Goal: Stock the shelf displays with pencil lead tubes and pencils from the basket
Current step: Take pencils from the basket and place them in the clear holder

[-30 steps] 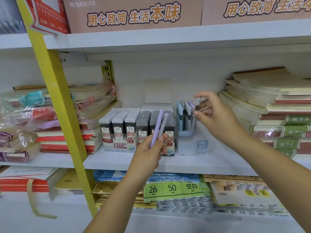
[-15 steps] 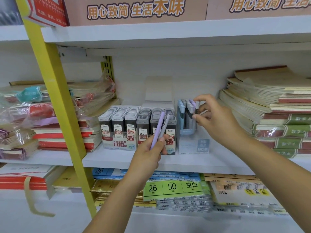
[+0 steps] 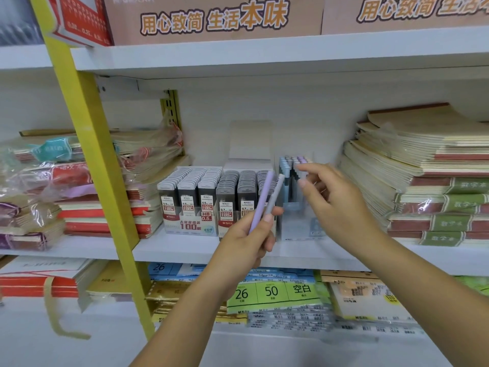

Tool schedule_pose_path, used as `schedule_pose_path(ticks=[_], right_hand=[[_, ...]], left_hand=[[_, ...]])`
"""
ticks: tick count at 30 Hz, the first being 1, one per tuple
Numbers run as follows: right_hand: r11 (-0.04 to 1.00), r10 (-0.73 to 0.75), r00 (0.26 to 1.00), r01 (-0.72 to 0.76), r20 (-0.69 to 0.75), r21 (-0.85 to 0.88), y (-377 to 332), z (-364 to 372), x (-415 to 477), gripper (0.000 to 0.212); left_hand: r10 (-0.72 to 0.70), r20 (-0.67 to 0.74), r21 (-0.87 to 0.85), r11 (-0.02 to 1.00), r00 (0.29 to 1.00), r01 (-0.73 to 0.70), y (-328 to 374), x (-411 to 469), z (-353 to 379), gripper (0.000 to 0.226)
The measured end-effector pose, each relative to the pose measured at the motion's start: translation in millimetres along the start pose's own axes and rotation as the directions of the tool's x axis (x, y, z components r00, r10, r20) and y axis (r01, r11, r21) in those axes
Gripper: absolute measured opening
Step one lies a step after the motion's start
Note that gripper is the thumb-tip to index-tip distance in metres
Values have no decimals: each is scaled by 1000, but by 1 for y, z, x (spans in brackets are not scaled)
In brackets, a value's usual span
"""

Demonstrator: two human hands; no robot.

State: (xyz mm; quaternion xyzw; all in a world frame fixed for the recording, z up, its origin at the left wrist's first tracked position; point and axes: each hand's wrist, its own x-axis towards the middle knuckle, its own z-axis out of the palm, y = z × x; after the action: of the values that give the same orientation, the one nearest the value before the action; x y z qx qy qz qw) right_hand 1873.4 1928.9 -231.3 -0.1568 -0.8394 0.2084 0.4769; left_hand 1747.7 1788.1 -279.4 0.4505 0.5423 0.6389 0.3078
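Pencils are pinched in the grip of the left hand (image 3: 246, 242), middle of the frame: a slim lilac pencil (image 3: 260, 202) and a slim grey pencil (image 3: 274, 194), tilted before the trays of dark lead tubes (image 3: 201, 186). The grip of the right hand (image 3: 336, 200) is spread and empty beside the clear plastic pencil holder (image 3: 296, 226). One pencil is best taken near its top and lowered cap-up into a free slot.

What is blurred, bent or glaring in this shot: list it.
Head view: the right hand is motion-smeared, and the packs on the lower shelf blur too; the wide lens bows the shelf edge and tilts the yellow upright; glare flecks the plastic-wrapped notebooks at left; the lead tube labels read sharp.
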Motion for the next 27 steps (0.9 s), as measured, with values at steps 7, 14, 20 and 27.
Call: schedule_pose_path(ticks=[7,14,20,27], right_hand=[[791,156,955,-273,251,547,-21,3,-13,24],[674,283,935,-353,215,648,-8,-13,-21,14],[519,310,908,-409,281,751,-4,-16,-33,31],[642,305,947,-282,100,713,-10,-21,-22,15]], left_hand=[[-18,95,-48,999,995,23,0,-5,4,22],[-52,-51,-102,994,997,46,-4,-12,-13,15],[-46,-188,-141,990,981,19,-6,-12,-11,10],[-52,-184,-80,996,982,38,-4,-10,-2,15]])
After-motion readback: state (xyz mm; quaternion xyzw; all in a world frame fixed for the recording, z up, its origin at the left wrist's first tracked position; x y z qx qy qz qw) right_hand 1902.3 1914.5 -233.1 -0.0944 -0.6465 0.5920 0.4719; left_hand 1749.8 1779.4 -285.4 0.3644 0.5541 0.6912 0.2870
